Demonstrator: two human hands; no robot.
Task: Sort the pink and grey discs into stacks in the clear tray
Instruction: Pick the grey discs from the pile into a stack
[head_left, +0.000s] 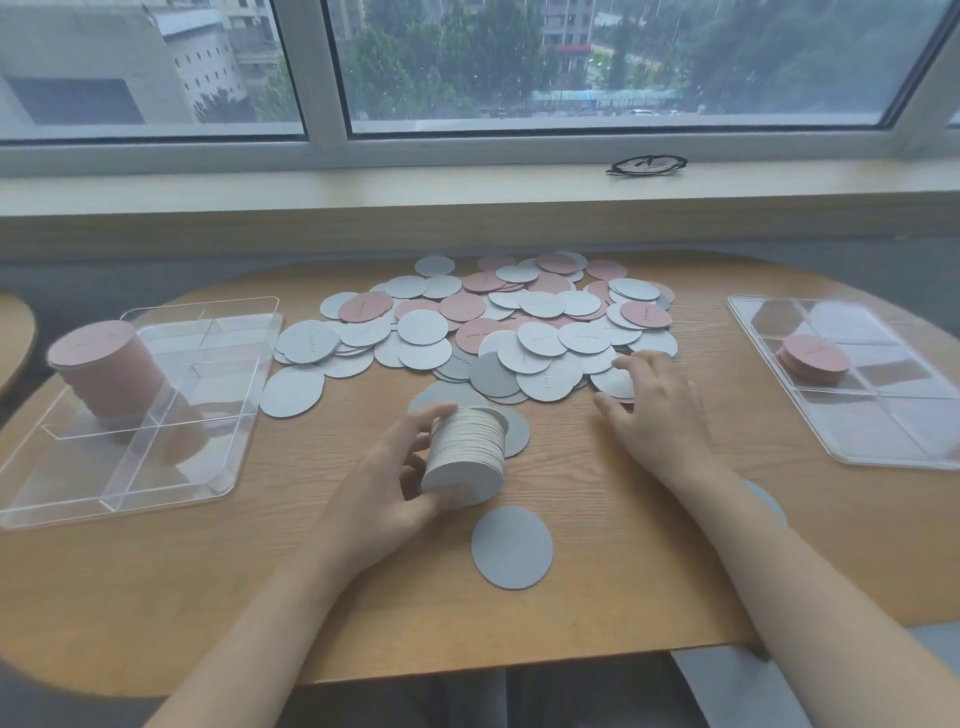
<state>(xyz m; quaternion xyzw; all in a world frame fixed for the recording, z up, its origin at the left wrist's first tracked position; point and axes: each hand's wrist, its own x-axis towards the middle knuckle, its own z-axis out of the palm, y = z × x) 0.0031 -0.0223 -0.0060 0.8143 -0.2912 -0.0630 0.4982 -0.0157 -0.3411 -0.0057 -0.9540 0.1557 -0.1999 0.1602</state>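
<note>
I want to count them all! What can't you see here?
- Head view: pile, lower discs covered by upper ones, so no count.
- Writing on discs: too small to read.
- Disc near the right arm: partly hidden by it.
- Right hand fingertips: cannot tell whether they pinch a disc.

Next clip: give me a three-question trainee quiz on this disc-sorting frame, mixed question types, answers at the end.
1. True or false: the left hand grips a grey stack tipped on its side.
2. The tall pink stack stands in: A) the left clear tray B) the right clear tray C) the windowsill.
3. Fill in: the right hand reaches into the loose ____ of discs.

Key: 1 true; 2 A; 3 pile.
</note>
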